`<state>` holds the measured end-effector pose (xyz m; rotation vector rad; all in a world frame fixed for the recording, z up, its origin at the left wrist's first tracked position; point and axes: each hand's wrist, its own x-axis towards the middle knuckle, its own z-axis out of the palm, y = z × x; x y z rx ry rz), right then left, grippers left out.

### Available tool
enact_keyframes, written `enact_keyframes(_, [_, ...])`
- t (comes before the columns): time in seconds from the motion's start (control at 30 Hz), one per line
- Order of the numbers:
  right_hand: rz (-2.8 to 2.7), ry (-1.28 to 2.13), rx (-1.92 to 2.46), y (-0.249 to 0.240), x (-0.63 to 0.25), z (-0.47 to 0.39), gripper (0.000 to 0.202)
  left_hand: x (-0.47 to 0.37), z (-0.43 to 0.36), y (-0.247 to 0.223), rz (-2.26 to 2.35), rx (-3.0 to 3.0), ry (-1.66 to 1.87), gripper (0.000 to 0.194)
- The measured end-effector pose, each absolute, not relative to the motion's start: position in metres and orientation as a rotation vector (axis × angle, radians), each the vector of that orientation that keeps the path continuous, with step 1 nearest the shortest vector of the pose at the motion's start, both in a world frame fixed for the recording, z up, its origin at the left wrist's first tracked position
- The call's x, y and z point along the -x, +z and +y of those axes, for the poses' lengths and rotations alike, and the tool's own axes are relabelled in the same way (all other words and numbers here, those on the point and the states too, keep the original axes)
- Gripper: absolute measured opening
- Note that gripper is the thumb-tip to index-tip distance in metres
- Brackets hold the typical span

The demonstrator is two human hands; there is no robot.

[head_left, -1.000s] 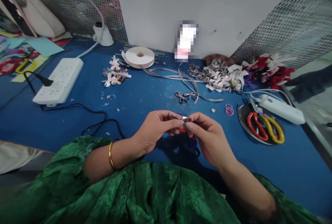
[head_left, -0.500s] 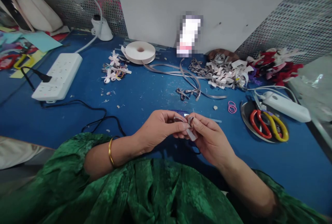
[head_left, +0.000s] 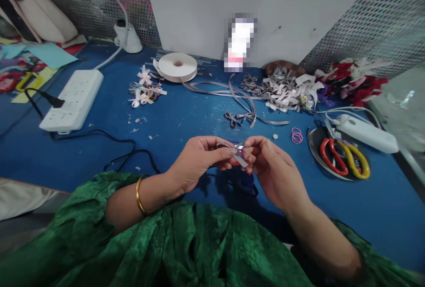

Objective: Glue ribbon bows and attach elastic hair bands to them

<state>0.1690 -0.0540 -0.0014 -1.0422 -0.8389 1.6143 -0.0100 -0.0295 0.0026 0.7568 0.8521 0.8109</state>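
My left hand [head_left: 199, 160] pinches a short grey ribbon [head_left: 241, 160] between thumb and fingers, with a loop of it at the fingertips and a flat pale end hanging down. Close to its right, my right hand [head_left: 279, 169] has thumb and fingertips pressed together at the ribbon's other side; the exact grip is partly hidden. Behind and below the fingers is a blue object with a small bright light [head_left: 239, 149], mostly covered by my hands. Just beyond lie small tied grey ribbon bows [head_left: 233, 119] and loose lengths of grey ribbon [head_left: 270, 122].
A white ribbon spool [head_left: 177, 66] stands at the back, beside a pile of ribbon pieces [head_left: 144, 87]. More bows [head_left: 288, 90] heap at back right. Scissors with red and yellow handles [head_left: 353, 160] rest on a dark round dish. A power strip [head_left: 75, 98] lies left; pink bands [head_left: 296, 135] lie right.
My right hand has drawn slightly away from the left, its fingers lifting a little at the ribbon. More of the lit object below shows between the hands.
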Motion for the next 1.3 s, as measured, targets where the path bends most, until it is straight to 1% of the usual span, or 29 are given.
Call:
enact_keyframes(0.17, [-0.962,1.465,1.109,-0.0009,-0.173,-0.0523,0.021,0.0121,-0.0285,0.0021,0.897,-0.862,0.73,0.013])
enact_keyframes(0.23, [-1.017,1.444,1.15,-0.0022,-0.1725,-0.053,0.016,0.0125,-0.0288,0.0022,0.899,-0.896,0.704,0.015])
enact_keyframes(0.3, [-1.033,1.439,1.173,-0.0029,-0.1716,-0.0537,0.01,0.0128,-0.029,0.0028,0.891,-0.895,0.708,0.023])
enact_keyframes(0.4, [-0.989,1.415,1.165,-0.0016,-0.1707,-0.0535,0.007,0.0133,-0.0287,0.0045,0.89,-0.833,0.767,0.043])
enact_keyframes(0.47, [-0.96,1.389,1.164,0.0001,-0.1706,-0.0529,0.007,0.0134,-0.0282,0.0055,0.907,-0.81,0.791,0.049])
enact_keyframes(0.53, [-0.943,1.372,1.171,0.0016,-0.1707,-0.0526,0.006,0.0133,-0.0278,0.006,0.93,-0.828,0.79,0.042])
enact_keyframes(0.67, [-0.941,1.397,1.171,0.0021,-0.1713,-0.053,0.006,0.0123,-0.0278,0.0061,0.955,-0.863,0.818,0.02])
enact_keyframes(0.73, [-0.938,1.422,1.16,0.0016,-0.1714,-0.0534,0.006,0.0116,-0.0279,0.0066,0.945,-0.855,0.829,0.015])
enact_keyframes(0.93, [-0.924,1.465,1.139,0.0002,-0.1699,-0.054,0.008,0.0116,-0.027,0.0076,0.86,-0.746,0.757,0.014])
enact_keyframes(1.13, [-0.947,1.475,1.136,-0.0015,-0.1677,-0.0545,0.009,0.0122,-0.0279,0.0055,0.852,-0.78,0.737,0.021])
enact_keyframes(1.3, [-0.908,1.492,1.126,0.0009,-0.1673,-0.0545,0.009,0.0119,-0.0278,0.0045,0.852,-0.784,0.729,0.016])
